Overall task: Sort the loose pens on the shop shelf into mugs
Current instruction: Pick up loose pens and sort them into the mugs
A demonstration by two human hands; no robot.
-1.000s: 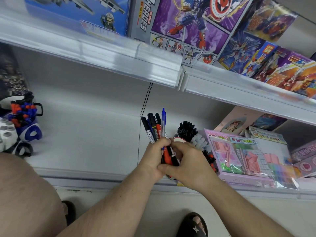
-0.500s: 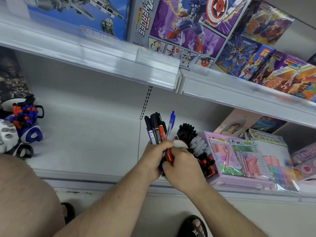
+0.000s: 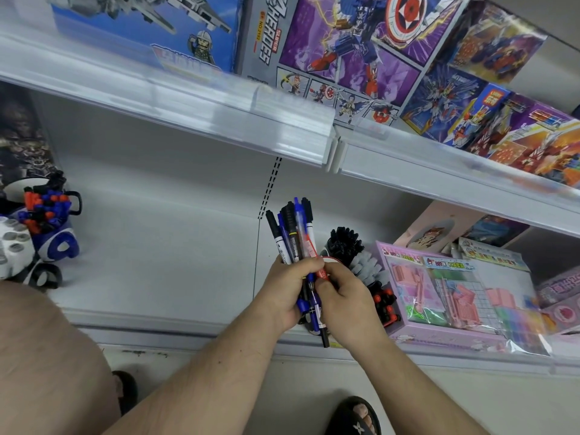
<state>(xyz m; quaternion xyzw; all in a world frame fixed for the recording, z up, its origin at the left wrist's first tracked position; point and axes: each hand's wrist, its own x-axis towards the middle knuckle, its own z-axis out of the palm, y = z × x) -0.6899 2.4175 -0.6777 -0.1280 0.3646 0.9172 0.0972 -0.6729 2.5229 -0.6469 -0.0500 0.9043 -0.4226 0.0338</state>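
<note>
The pen bundle (image 3: 295,243) has lifted higher since a second ago, long axis pointing away, left hand (image 3: 282,293) gripping it, right hand (image 3: 343,301) pinching one pen, above the shelf (image 3: 163,262); the mugs (image 3: 342,243) just right.

Two hands, the left hand (image 3: 284,291) and the right hand (image 3: 346,304), grip one bundle of pens (image 3: 295,233); about six tips stick up, the exact number unclear. Three mugs (image 3: 61,243) of pens stand at left. Four toy boxes (image 3: 342,42) line the upper shelf (image 3: 175,92).
</note>
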